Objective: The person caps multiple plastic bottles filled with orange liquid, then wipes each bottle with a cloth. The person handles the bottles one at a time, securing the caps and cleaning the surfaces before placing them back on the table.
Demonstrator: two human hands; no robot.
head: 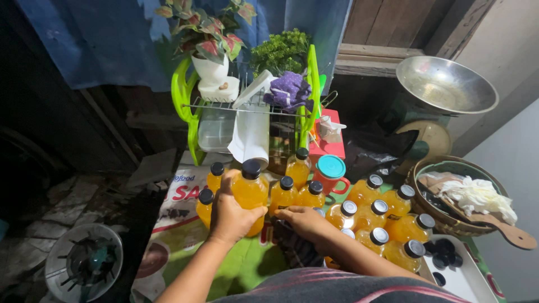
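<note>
Beside the green rack (pixel 188 106), left hand (pixel 230 216) is clenching an orange bottle (pixel 250 191); right hand (pixel 303 221) is resting loose, grasping nothing; crowded bottles (pixel 387 224) could topple if bumped

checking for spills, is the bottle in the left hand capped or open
Capped: the bottle in the left hand has a black cap on top and stands upright.

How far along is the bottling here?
Done: many capped bottles of orange liquid stand on the table. In hand: the left hand grips one capped bottle; the right hand rests low beside it. Left: spare black caps lie in a white tray.
</note>
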